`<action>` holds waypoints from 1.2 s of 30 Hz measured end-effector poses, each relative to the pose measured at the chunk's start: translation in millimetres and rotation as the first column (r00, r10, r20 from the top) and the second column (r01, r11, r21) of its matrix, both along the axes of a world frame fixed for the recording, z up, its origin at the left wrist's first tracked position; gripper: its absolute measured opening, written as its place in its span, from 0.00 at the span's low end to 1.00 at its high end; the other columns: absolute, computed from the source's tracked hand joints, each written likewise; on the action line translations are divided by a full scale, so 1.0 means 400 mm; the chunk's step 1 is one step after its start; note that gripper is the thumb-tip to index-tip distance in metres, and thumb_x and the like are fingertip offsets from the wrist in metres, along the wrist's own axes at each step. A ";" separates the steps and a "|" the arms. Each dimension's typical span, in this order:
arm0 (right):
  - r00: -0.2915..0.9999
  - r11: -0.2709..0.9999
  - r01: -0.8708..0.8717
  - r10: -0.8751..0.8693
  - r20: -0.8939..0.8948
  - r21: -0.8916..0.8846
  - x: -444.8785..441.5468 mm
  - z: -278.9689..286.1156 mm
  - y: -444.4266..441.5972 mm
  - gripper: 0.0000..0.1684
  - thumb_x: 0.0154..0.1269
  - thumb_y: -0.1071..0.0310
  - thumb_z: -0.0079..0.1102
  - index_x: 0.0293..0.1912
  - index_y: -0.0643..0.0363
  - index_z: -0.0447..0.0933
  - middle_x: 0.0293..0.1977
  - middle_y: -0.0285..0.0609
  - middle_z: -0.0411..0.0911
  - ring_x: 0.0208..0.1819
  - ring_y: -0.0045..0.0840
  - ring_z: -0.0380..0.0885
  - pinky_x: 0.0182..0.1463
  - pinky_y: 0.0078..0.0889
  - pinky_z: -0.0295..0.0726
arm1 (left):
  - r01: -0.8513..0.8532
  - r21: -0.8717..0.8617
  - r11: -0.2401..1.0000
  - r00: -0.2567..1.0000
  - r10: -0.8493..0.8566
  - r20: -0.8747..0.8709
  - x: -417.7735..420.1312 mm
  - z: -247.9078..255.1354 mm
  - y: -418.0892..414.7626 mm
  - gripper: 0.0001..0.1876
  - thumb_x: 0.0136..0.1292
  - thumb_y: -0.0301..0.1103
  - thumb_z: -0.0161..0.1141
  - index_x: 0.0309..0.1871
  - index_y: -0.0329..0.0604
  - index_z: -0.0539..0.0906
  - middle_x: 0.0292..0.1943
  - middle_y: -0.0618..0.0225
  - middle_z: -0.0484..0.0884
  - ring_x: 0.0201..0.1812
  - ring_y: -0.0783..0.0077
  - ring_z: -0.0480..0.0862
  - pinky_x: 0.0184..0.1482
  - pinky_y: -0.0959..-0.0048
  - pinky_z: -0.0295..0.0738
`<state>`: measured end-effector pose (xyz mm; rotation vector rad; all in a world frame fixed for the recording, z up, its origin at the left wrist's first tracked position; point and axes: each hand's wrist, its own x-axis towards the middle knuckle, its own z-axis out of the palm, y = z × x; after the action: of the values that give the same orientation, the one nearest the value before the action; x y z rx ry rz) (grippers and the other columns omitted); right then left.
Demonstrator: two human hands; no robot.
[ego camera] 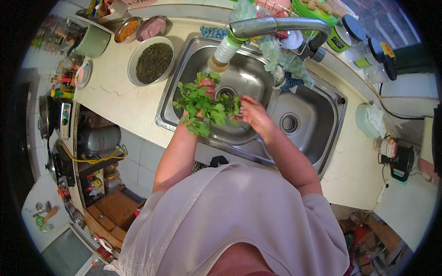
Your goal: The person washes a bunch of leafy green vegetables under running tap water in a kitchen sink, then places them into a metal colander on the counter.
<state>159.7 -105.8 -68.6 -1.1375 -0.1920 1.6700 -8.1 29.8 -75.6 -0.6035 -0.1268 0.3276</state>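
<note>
My left hand (pixel 208 86) is closed around a bunch of leafy green herbs, which look like cilantro (pixel 203 103), over the larger bowl of the stainless steel sink (pixel 253 91). Leaves hide much of that hand; its fingers show at the back of the bunch. My right hand (pixel 255 113) is beside the right edge of the leaves, fingers slightly bent and apart. Whether its fingertips touch the leaves is hard to tell. Above and behind the bunch hangs the faucet's white ribbed spout extension (pixel 226 51). Dark bits lie around the drain (pixel 226 92).
Left of the sink stands a white bowl of dark green shredded leaves (pixel 154 63), with metal bowls of orange bits (pixel 127 30) and pink meat (pixel 152 28) behind. The metal faucet (pixel 283 25) arches overhead. Lidded jars (pixel 345 32) line the right ledge; a smaller basin (pixel 304 117) adjoins.
</note>
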 end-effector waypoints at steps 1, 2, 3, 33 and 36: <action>0.999 0.999 -0.020 0.019 -0.029 -0.047 -0.012 0.004 -0.008 0.17 0.68 0.60 0.47 0.53 0.54 0.68 0.47 0.38 0.72 0.40 0.27 0.75 0.45 0.36 0.77 | -0.009 0.021 1.000 1.000 0.009 0.007 0.009 0.012 -0.006 0.03 0.65 0.29 0.48 0.37 0.41 0.71 0.30 0.70 0.70 0.29 0.77 0.70 0.33 0.79 0.69; 0.998 0.995 -0.041 0.036 -0.060 -0.093 -0.019 0.004 -0.009 0.18 0.68 0.58 0.46 0.54 0.53 0.67 0.47 0.37 0.72 0.40 0.27 0.74 0.45 0.38 0.77 | -0.017 0.043 0.999 1.000 0.017 0.014 0.017 0.024 -0.013 0.03 0.65 0.30 0.49 0.39 0.42 0.71 0.31 0.71 0.70 0.29 0.77 0.70 0.33 0.79 0.69; 0.992 0.990 -0.113 0.107 -0.069 -0.089 -0.023 -0.026 -0.005 0.21 0.69 0.53 0.43 0.57 0.51 0.65 0.47 0.35 0.72 0.43 0.29 0.73 0.49 0.45 0.75 | -0.079 0.141 0.987 0.980 0.103 -0.171 0.020 0.038 -0.020 0.04 0.66 0.31 0.47 0.37 0.42 0.71 0.31 0.70 0.71 0.30 0.76 0.71 0.35 0.78 0.70; 0.972 0.992 0.125 -0.127 -0.199 -0.024 0.075 -0.006 -0.079 0.24 0.66 0.61 0.48 0.58 0.60 0.63 0.56 0.56 0.66 0.58 0.41 0.66 0.60 0.45 0.69 | 0.044 0.544 0.838 0.648 0.391 -0.654 -0.138 0.144 -0.044 0.17 0.68 0.38 0.46 0.51 0.36 0.75 0.49 0.57 0.78 0.49 0.60 0.78 0.54 0.61 0.72; 0.983 0.996 0.088 -0.089 -0.159 -0.012 0.065 0.026 -0.090 0.23 0.66 0.62 0.48 0.57 0.61 0.63 0.56 0.55 0.66 0.58 0.41 0.67 0.60 0.43 0.69 | 0.148 0.772 0.618 0.455 0.651 -0.608 -0.155 0.210 -0.083 0.15 0.64 0.36 0.52 0.48 0.37 0.77 0.46 0.58 0.80 0.46 0.62 0.79 0.51 0.62 0.74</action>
<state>185.9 -142.0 -58.1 -0.9966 -0.0354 1.6740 -70.1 -3.3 8.3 0.5242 0.6443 0.8463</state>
